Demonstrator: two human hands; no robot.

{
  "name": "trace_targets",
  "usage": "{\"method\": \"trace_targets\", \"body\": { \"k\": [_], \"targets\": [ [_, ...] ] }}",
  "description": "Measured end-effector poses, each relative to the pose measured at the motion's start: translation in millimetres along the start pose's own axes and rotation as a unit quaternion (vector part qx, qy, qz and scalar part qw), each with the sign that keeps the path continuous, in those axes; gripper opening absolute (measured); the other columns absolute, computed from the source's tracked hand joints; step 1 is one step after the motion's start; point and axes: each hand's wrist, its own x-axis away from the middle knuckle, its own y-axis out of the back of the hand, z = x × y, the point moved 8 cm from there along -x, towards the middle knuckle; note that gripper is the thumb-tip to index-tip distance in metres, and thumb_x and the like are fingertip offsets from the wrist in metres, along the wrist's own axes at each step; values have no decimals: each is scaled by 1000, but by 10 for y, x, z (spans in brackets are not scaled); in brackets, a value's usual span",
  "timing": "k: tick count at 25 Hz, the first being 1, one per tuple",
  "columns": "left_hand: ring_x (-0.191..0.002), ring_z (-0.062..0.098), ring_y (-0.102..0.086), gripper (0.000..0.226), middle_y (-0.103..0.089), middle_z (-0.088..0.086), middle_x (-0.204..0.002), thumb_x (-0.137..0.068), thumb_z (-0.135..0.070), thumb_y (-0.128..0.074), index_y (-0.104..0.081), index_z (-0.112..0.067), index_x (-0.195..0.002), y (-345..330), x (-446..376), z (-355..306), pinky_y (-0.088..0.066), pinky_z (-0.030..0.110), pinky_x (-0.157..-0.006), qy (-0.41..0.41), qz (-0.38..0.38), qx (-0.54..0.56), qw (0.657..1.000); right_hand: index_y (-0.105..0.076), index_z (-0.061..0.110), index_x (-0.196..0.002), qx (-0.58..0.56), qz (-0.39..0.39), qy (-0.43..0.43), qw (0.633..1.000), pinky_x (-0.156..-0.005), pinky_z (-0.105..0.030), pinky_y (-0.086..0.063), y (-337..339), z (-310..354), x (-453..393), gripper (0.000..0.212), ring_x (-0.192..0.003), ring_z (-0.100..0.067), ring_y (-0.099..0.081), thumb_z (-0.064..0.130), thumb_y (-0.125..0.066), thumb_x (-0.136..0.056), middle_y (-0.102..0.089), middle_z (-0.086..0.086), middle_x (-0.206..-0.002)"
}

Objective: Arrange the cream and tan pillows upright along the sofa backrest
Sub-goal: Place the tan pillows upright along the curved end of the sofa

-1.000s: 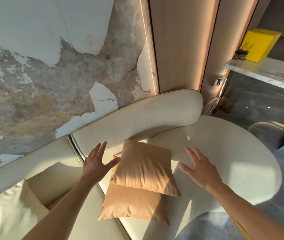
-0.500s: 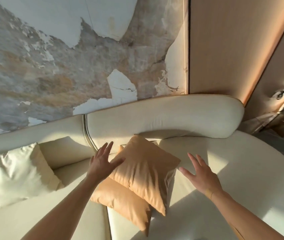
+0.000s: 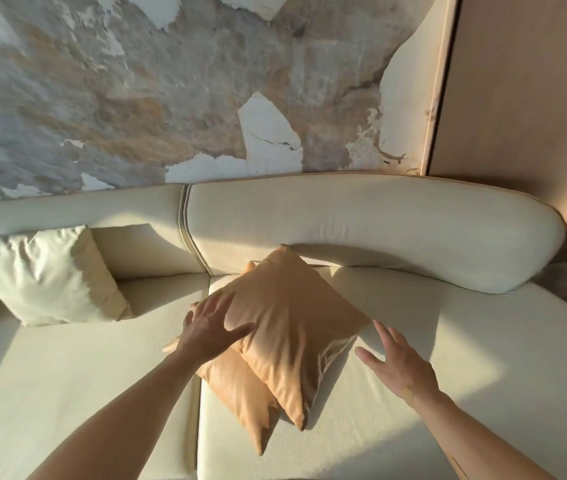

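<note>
Moved closer over the sofa point(image 3: 413, 341): left hand point(image 3: 211, 332) now spread flat on top tan pillow point(image 3: 292, 327), right hand point(image 3: 396, 365) open beside it, holding nothing. Lower tan pillow point(image 3: 240, 393) mostly hidden beneath. Cream pillow point(image 3: 43, 275) leaning on backrest point(image 3: 361, 223), left edge cut off.

Upper tan pillow point(image 3: 292, 327) hides most of lower one point(image 3: 240, 393).

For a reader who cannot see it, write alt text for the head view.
Two open hands, left and right, reach for two stacked tan pillows lying on a cream sofa; a cream pillow leans on the backrest.
</note>
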Motion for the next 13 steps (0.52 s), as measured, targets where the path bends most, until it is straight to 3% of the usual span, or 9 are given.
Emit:
{"method": "trace_targets", "body": {
  "k": [4, 8, 11, 13],
  "targets": [
    [-148, 26, -21, 111, -17, -1, -164, -62, -96, -27, -16, -37, -155, -252, -633, 115, -21, 56, -116, -3, 5, -22, 1000, -11, 33, -155, -81, 34, -38, 995, -106, -44, -37, -520, -3, -476, 92, -143, -27, -36, 80, -36, -80, -19, -3, -163],
    [-146, 29, -25, 103, -22, 0, -163, -71, -88, -41, -18, -32, -155, -543, -1329, 206, -26, 59, -113, 5, 22, -32, 999, -7, 27, -157, -212, 80, -136, 964, -112, -42, -30, -1125, -13, -945, 98, -144, -29, -32, 77, -45, -81, -26, -9, -161],
    [-140, 33, -36, 104, -33, 6, -157, -71, -89, -42, -22, -30, -154, -804, -1774, 312, -32, 56, -110, 18, 57, 0, 998, -2, 30, -157, -282, 103, -197, 933, -110, -46, -36, -1492, 18, -1266, 106, -138, -34, -41, 81, -49, -76, -35, -9, -157],
    [-134, 34, -43, 108, -41, 10, -152, -67, -91, -41, -28, -27, -153, -913, -1965, 362, -36, 45, -106, 32, 79, 44, 995, 0, 42, -153, -340, 124, -233, 903, -97, -55, -46, -1684, 50, -1388, 111, -125, -37, -51, 86, -53, -66, -46, -6, -148]
  ]
}}
